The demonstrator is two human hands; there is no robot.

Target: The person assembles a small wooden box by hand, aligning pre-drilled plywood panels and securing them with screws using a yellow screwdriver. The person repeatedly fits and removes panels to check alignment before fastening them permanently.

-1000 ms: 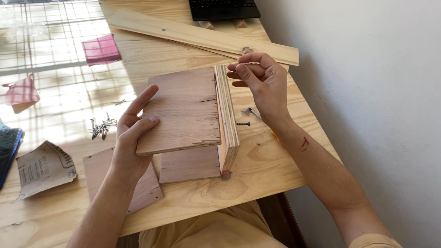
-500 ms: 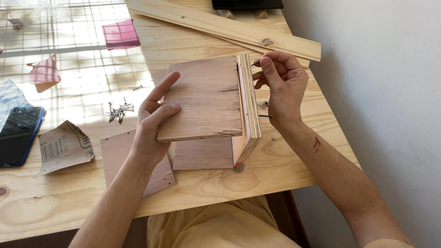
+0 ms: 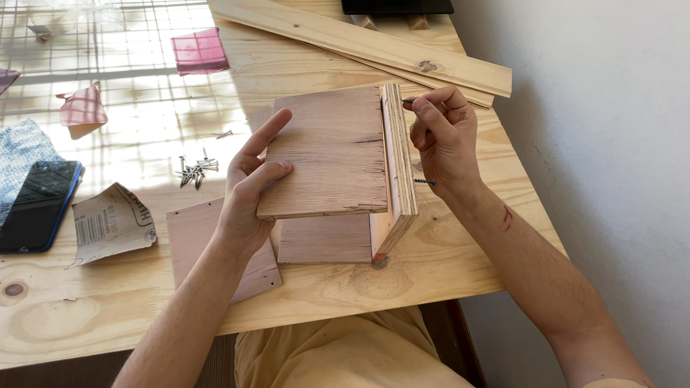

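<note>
A partly built plywood box (image 3: 338,165) stands on the pale wooden table (image 3: 287,287). My left hand (image 3: 251,190) presses on the left edge of its flat top panel, thumb and fingers spread over the wood. My right hand (image 3: 442,140) pinches a small dark screw (image 3: 407,101) against the outer face of the upright side panel (image 3: 399,154), near its far end. Another screw (image 3: 425,181) sticks out of that side panel just under my right palm.
A loose plywood square (image 3: 198,237) lies under my left wrist. A pile of screws (image 3: 192,171) sits left of the box. Sandpaper (image 3: 108,223), a phone (image 3: 36,205), a pink cloth piece (image 3: 200,50) and two long pine boards (image 3: 374,47) surround them. A white wall runs along the right.
The view has shifted so the box sits more to the right of the frame. My right hand has brought the screw close to the far end of the side panel. My left hand keeps holding.
</note>
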